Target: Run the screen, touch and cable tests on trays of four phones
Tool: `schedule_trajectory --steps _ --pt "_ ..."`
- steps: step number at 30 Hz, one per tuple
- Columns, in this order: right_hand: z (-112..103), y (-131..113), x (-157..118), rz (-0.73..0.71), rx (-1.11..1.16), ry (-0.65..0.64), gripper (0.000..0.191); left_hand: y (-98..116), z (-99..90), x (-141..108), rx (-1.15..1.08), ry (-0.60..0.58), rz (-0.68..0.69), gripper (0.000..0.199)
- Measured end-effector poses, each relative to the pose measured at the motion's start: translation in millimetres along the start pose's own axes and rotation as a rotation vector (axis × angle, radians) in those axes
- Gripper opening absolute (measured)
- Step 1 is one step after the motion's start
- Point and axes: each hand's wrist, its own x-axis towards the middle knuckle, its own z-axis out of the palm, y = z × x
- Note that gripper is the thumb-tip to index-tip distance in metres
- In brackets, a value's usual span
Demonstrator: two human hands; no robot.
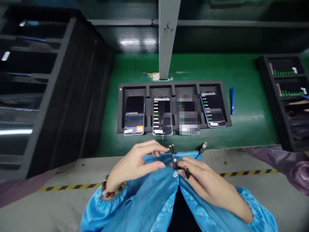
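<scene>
Nearer the wearer than the black tray (120, 112), the right hand (204, 177) lightly pinches a black connector (175, 165) — apparently mid-handling, next calling for steady aim — while the left hand (138, 161) hovers loosely open, seemingly empty.

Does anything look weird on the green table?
Yes: a blocky, pixelated patch covers much of the third compartment from the left in the black tray. It seems to be part of the picture, not damage. I see nothing spilled or broken.
</scene>
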Motion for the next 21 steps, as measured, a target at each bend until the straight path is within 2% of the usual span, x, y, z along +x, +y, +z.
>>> schedule_trajectory --steps 1,2,5,7,10,12,15,17,19,21 --pt "3.1 -4.0 9.9 -0.033 0.026 -0.028 0.024 -1.8 9.6 -0.6 -0.094 -0.018 0.011 0.034" --pt "7.7 -6.8 21.9 -0.058 0.065 -0.037 0.021 -6.0 17.7 -1.5 -0.176 0.031 0.034 0.030" --pt "25.9 -13.0 62.1 -0.103 0.216 -0.005 0.032 -25.4 31.9 -10.3 -0.320 0.340 0.083 0.017" --pt "38.5 -19.3 85.9 -0.128 0.301 0.007 0.037 -36.6 34.6 -21.3 -0.395 0.508 0.069 0.019" --pt "53.8 -34.4 111.7 -0.129 0.371 -0.060 0.041 -43.2 33.3 -38.8 -0.517 0.631 0.012 0.029" --pt "60.2 -45.4 122.9 -0.115 0.372 -0.129 0.046 -39.0 29.5 -47.9 -0.544 0.692 -0.045 0.033" --pt "63.8 -54.6 132.5 -0.133 0.355 -0.203 0.051 -22.1 16.6 -56.3 -0.499 0.833 -0.130 0.045" --pt "64.4 -53.1 134.8 -0.141 0.312 -0.136 0.045 -9.3 0.1 -57.4 -0.427 0.985 -0.172 0.046" --pt "65.9 -47.8 134.5 -0.095 0.189 -0.029 0.036 -2.6 -24.2 -52.6 -0.320 1.161 -0.174 0.037" --pt "70.1 -43.1 133.1 -0.021 0.007 -0.026 0.030 -6.8 -54.7 -38.6 -0.158 1.255 -0.145 0.031"
